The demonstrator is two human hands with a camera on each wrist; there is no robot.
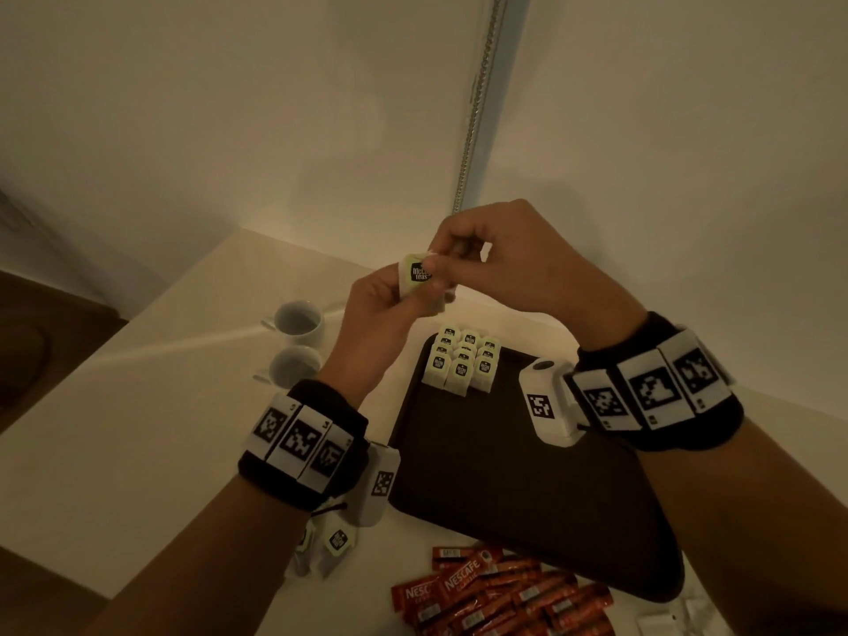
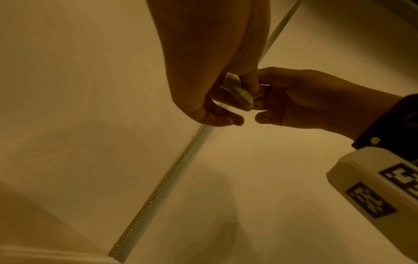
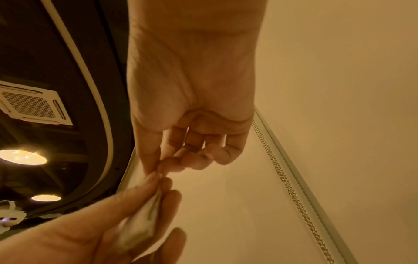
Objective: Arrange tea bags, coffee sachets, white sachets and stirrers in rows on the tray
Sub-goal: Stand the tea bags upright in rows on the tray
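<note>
Both hands are raised above the dark tray, working one white tea bag with a black label. My left hand grips the bag from below and my right hand pinches its top edge with thumb and forefinger. The same tea bag shows between the fingers in the left wrist view, and as a blurred tea bag in the right wrist view. Several tea bags stand in rows at the tray's far left corner. Loose tea bags lie under my left wrist. Red coffee sachets are piled near the front edge.
Two white cups sit on the table left of the tray. White sachets lie at the front right. A wall with a hanging bead chain rises behind the table.
</note>
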